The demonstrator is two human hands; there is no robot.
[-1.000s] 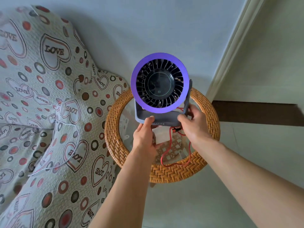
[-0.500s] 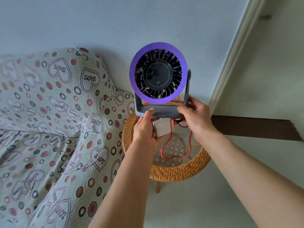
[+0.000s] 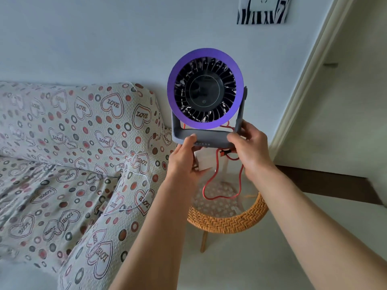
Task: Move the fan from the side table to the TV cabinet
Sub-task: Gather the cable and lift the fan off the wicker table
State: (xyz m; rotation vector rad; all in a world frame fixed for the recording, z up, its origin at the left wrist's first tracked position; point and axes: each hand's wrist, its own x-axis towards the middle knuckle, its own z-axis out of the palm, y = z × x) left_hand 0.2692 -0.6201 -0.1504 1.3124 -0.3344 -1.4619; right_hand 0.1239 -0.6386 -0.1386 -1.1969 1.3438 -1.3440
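At the far left, a sofa [image 3: 62,153] draped in a cover printed with hearts and dots fills that side of the view, and a thin white cord [image 3: 146,197] loops over its near armrest. Next comes the left hand [image 3: 184,160], raised from the lower middle. Its thumb is pressed on the front of the fan's grey base and its fingers are curled underneath, so it grips the base at the left end. A small white block [image 3: 206,163] sits under the base against this hand's fingers; whether they also hold it I cannot tell. The fan [image 3: 205,88] is held upright in the air by both hands, well clear of the side table [image 3: 226,221] below it. Its purple ring and dark blades face the camera in front of the pale wall. A red cable [image 3: 209,185] hangs in loops from under the base down toward the glass top of the table, whose woven wicker rim and one wooden leg show beneath the forearms. The right hand [image 3: 249,149] clamps the right end of the base, thumb on top and fingers wrapped behind the right upright of the stand. Higher on the wall is a zebra-striped panel [image 3: 261,10], cut off by the top edge. Farthest right run a pale door frame [image 3: 303,91] and a dark skirting board [image 3: 326,185].
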